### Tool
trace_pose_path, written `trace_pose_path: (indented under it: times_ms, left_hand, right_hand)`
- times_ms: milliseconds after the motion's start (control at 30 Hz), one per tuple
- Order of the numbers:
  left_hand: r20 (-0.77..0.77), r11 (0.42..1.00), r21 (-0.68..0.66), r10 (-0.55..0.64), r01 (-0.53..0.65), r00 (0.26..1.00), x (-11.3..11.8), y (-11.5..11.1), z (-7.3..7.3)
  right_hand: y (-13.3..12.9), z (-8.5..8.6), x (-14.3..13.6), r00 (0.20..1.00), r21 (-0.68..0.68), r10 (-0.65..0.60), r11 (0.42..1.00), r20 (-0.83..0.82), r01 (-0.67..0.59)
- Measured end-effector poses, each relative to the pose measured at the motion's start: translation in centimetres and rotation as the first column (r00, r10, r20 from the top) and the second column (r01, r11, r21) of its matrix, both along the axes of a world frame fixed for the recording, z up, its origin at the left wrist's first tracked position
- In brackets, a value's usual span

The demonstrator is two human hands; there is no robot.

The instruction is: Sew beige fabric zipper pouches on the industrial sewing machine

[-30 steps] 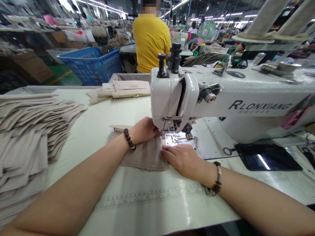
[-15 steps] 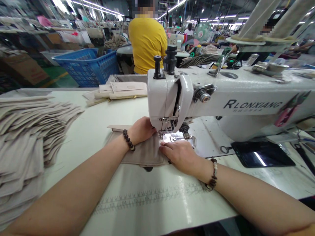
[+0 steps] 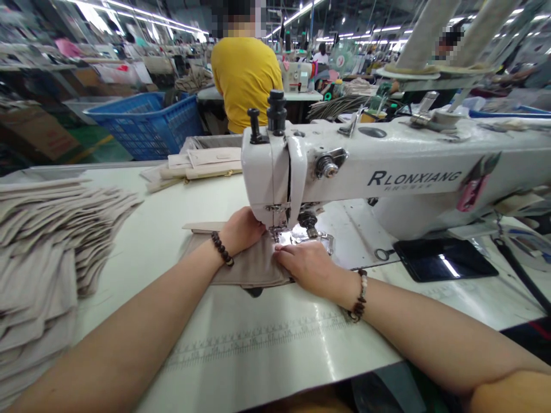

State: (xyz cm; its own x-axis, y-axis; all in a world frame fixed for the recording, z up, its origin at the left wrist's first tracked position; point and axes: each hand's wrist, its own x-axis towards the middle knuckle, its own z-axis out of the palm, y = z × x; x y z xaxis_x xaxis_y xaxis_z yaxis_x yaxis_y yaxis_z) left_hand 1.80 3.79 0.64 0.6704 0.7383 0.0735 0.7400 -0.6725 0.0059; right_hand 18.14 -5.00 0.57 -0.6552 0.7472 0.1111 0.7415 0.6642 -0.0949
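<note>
A beige sewn fabric piece (image 3: 241, 267) lies on the table under the needle area of a white sewing machine (image 3: 267, 178). My left hand (image 3: 243, 229) is closed on its far part, fingers bent and partly hidden by the machine head. Close to the lit presser foot (image 3: 278, 234), my right hand (image 3: 307, 264) has thumb and fingers pressed together on the fabric's right edge. A dark tab (image 3: 253, 292) shows from under the near edge of the piece. Each wrist wears a beaded bracelet.
Stacked beige fabric pieces (image 3: 51, 246) cover the left side of the table. More sewn pieces (image 3: 202, 160) lie behind. A black phone-like device (image 3: 445, 260) rests at right. Beyond are a blue basket (image 3: 146, 123) and a person in a yellow top (image 3: 247, 80).
The view has shifted slightly, so the machine appears further left. Both hands remain on the fabric by the presser foot; the piece's near right corner looks slightly turned.
</note>
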Motion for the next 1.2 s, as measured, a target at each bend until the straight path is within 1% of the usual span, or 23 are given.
trace_pose_path:
  times_ms: [100, 167, 233, 300, 367, 433, 467, 533, 567, 633, 667, 700, 733, 767, 833, 900, 933, 1033, 1133, 1200]
  left_hand:
    - [0.009, 1.000, -0.002, -0.028, 0.028, 1.000, -0.8, -0.9, 1.4]
    - [0.013, 0.999, -0.004, -0.035, 0.035, 0.999, -1.5, -2.4, 2.7]
    - [-0.005, 0.999, -0.012, -0.041, 0.041, 0.999, -1.9, -4.5, 3.8]
    - [-0.048, 0.995, -0.033, -0.097, 0.096, 0.994, -1.8, -6.5, 4.1]
    - [-0.074, 0.984, -0.048, -0.175, 0.171, 0.982, -1.3, -8.0, 3.7]
    - [-0.047, 0.975, -0.050, -0.217, 0.215, 0.975, -0.9, -8.8, 2.9]
    - [-0.018, 0.974, -0.047, -0.224, 0.223, 0.974, -0.8, -8.8, 2.5]
    - [0.058, 0.973, -0.038, -0.226, 0.229, 0.972, -0.9, -8.7, 1.8]
    - [0.107, 0.973, -0.035, -0.222, 0.227, 0.969, -1.0, -8.5, 1.7]
    - [0.222, 0.973, -0.049, -0.208, 0.224, 0.953, -1.3, -8.2, 1.6]
    - [0.280, 0.973, -0.070, -0.191, 0.218, 0.941, -1.4, -8.0, 1.7]
    - [0.333, 0.974, -0.099, -0.161, 0.204, 0.929, -1.6, -7.9, 1.9]
    - [0.374, 0.975, -0.131, -0.120, 0.181, 0.920, -1.7, -7.7, 2.1]
    - [0.408, 0.977, -0.154, -0.074, 0.149, 0.910, -1.8, -7.6, 2.3]
    - [0.462, 0.981, -0.180, 0.014, 0.078, 0.887, -2.0, -7.5, 2.6]
    - [0.515, 0.986, -0.162, 0.041, 0.050, 0.856, -2.0, -7.5, 2.8]
    - [0.535, 0.988, -0.144, 0.026, 0.061, 0.844, -2.0, -7.6, 2.7]
    - [0.552, 0.990, -0.066, -0.069, 0.126, 0.831, -1.7, -8.0, 2.2]
    - [0.503, 0.979, 0.047, -0.197, 0.201, 0.842, -1.1, -8.6, 1.6]
    - [0.420, 0.959, 0.119, -0.283, 0.257, 0.863, -0.8, -9.0, 1.5]
  right_hand:
    - [0.4, 1.1, 1.8, 0.996, -0.112, 0.034, 0.993, -0.084, -0.043]
    - [0.8, 2.2, 3.9, 0.986, -0.195, 0.097, 0.973, -0.136, -0.122]
    - [1.2, 3.3, 6.0, 0.978, -0.274, 0.138, 0.945, -0.159, -0.178]
    - [1.5, 4.1, 7.5, 0.973, -0.321, 0.160, 0.924, -0.164, -0.206]
    - [1.6, 4.3, 7.8, 0.977, -0.312, 0.145, 0.931, -0.155, -0.188]
    - [1.5, 3.8, 7.0, 0.983, -0.242, 0.114, 0.959, -0.144, -0.146]
    - [1.5, 3.4, 6.3, 0.987, -0.185, 0.093, 0.976, -0.133, -0.117]
    - [1.5, 2.2, 4.5, 0.995, -0.023, 0.015, 1.000, -0.094, -0.017]
    - [1.5, 1.6, 3.6, 0.997, 0.070, -0.043, 0.996, -0.069, 0.048]
    - [1.5, 0.5, 2.2, 0.990, 0.217, -0.140, 0.966, -0.023, 0.142]
    - [1.5, 0.1, 1.8, 0.987, 0.264, -0.163, 0.951, -0.005, 0.158]
    - [1.5, -0.1, 1.6, 0.987, 0.295, -0.158, 0.944, 0.008, 0.148]
    - [1.5, -0.1, 1.6, 0.993, 0.308, -0.120, 0.945, 0.017, 0.109]
    - [1.3, 0.0, 1.8, 0.998, 0.304, -0.051, 0.952, 0.026, 0.041]
    - [0.9, 0.4, 2.4, 0.989, 0.271, 0.146, 0.951, 0.034, -0.149]
    - [0.2, 0.7, 2.9, 0.948, 0.243, 0.315, 0.918, 0.036, -0.314]
    - [-0.1, 0.7, 3.0, 0.932, 0.243, 0.361, 0.901, 0.040, -0.360]
    - [-1.0, 0.4, 2.7, 0.914, 0.255, 0.403, 0.879, 0.052, -0.402]
    - [-1.4, -0.1, 2.3, 0.918, 0.219, 0.393, 0.893, 0.053, -0.394]
    - [-1.4, -0.3, 2.2, 0.925, 0.175, 0.376, 0.909, 0.055, -0.379]
